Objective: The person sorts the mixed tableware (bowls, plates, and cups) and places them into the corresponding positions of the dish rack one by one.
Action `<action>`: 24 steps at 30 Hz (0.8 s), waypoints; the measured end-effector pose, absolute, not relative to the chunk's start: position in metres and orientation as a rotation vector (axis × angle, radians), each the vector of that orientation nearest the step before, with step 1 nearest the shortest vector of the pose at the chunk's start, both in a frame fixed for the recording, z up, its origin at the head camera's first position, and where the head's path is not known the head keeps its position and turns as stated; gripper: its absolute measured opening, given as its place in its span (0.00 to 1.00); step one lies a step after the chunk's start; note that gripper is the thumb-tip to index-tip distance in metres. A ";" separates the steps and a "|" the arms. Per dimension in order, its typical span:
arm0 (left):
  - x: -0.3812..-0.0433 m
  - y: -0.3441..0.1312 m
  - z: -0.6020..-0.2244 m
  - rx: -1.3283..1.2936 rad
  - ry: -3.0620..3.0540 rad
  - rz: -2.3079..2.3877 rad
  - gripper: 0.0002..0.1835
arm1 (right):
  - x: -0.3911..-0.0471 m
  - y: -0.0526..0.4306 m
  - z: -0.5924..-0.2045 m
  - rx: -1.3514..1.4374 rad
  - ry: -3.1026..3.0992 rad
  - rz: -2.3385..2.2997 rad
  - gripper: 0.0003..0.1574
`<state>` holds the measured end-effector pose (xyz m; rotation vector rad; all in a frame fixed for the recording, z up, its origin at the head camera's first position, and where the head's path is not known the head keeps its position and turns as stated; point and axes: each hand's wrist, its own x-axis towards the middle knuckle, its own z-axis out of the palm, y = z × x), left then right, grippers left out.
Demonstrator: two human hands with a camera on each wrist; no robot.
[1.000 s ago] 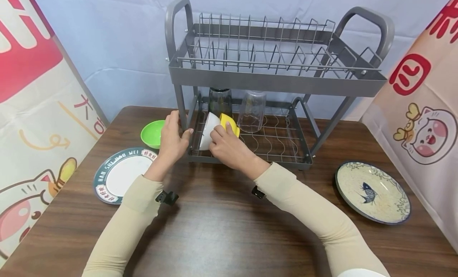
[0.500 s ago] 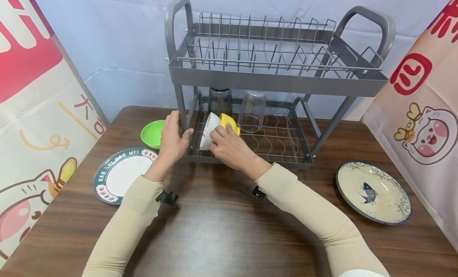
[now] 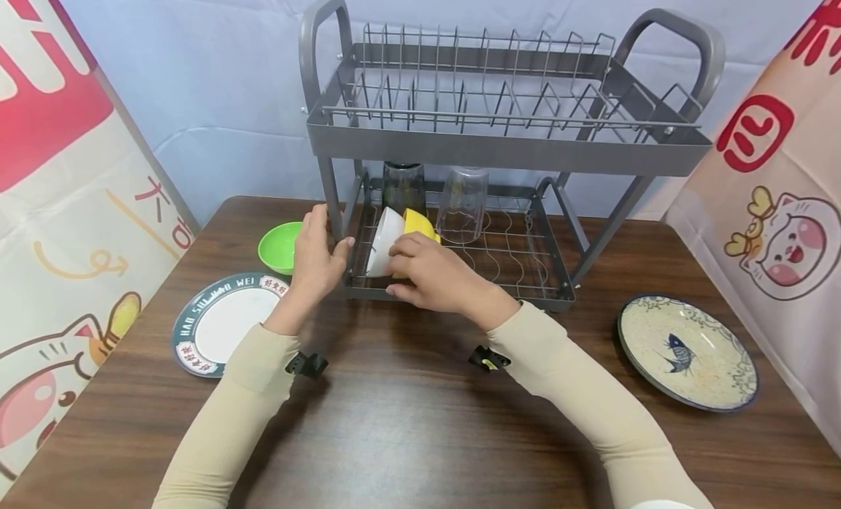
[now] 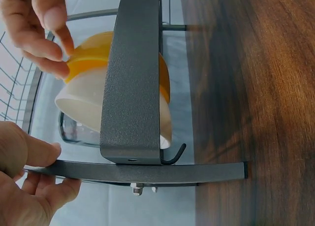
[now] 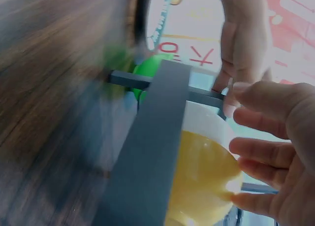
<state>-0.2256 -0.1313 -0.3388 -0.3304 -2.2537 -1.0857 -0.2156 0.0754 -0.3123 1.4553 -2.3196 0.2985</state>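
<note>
My left hand grips the front left post of the grey dish rack; thumb and fingers lie on either side of that bar in the left wrist view. On the lower tier a white bowl and a yellow bowl stand on edge, nested against each other at the left end. The right hand is just in front of them, its fingers loosely bent. In the right wrist view its fingertips are right at the rim of the yellow bowl, with the thumb apart from it.
Behind the bowls stand a dark glass and a clear glass, both upside down. A green bowl and a green-rimmed plate lie left of the rack. At the right lies a fish-patterned plate.
My right hand has loosened from the yellow bowl and drawn back slightly to the right and towards the front. The left hand and both bowls stay in place.
</note>
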 end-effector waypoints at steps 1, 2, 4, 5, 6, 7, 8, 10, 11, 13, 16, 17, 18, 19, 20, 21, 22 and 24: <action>-0.226 -0.131 -0.339 -0.330 -2.253 -1.086 0.20 | -0.215 0.077 -0.311 1.458 -2.336 0.337 0.12; -0.226 -0.131 -0.339 -0.331 -2.252 -1.085 0.20 | -0.214 0.079 -0.310 1.458 -2.355 0.366 0.12; -0.226 -0.131 -0.339 -0.333 -2.250 -1.085 0.20 | -0.212 0.081 -0.308 1.458 -2.384 0.404 0.13; -0.226 -0.131 -0.339 -0.333 -2.251 -1.084 0.20 | -0.211 0.082 -0.308 1.455 -2.398 0.412 0.13; -0.226 -0.131 -0.339 -0.333 -2.250 -1.083 0.20 | -0.210 0.083 -0.307 1.453 -2.408 0.420 0.14; -0.226 -0.131 -0.339 -0.335 -2.249 -1.081 0.20 | -0.209 0.084 -0.306 1.453 -2.419 0.432 0.15; -0.226 -0.131 -0.339 -0.337 -2.249 -1.081 0.20 | -0.208 0.085 -0.305 1.449 -2.431 0.441 0.15; -0.226 -0.132 -0.339 -0.339 -2.247 -1.081 0.21 | -0.206 0.087 -0.303 1.439 -2.464 0.462 0.17; -0.226 -0.132 -0.339 -0.339 -2.247 -1.079 0.21 | -0.205 0.088 -0.302 1.433 -2.485 0.472 0.18; -0.226 -0.132 -0.339 -0.338 -2.248 -1.076 0.21 | -0.203 0.090 -0.300 1.422 -2.532 0.489 0.20; -0.226 -0.132 -0.339 -0.332 -2.250 -1.074 0.21 | -0.201 0.095 -0.298 1.397 -2.607 0.494 0.23; -0.226 -0.132 -0.339 -0.330 -2.253 -1.074 0.20 | -0.201 0.097 -0.297 1.387 -2.629 0.492 0.24; -0.226 -0.132 -0.339 -0.328 -2.255 -1.074 0.20 | -0.200 0.098 -0.297 1.377 -2.650 0.488 0.24; -0.226 -0.131 -0.339 -0.325 -2.257 -1.074 0.20 | -0.200 0.100 -0.296 1.365 -2.671 0.482 0.25; -0.226 -0.131 -0.339 -0.323 -2.259 -1.076 0.20 | -0.200 0.102 -0.296 1.353 -2.692 0.479 0.26; -0.226 -0.131 -0.339 -0.320 -2.262 -1.076 0.20 | -0.199 0.104 -0.295 1.341 -2.712 0.481 0.26; -0.226 -0.131 -0.338 -0.317 -2.264 -1.077 0.20 | -0.199 0.106 -0.295 1.327 -2.731 0.480 0.27; -0.226 -0.130 -0.338 -0.311 -2.268 -1.078 0.19 | -0.198 0.109 -0.293 1.307 -2.758 0.484 0.28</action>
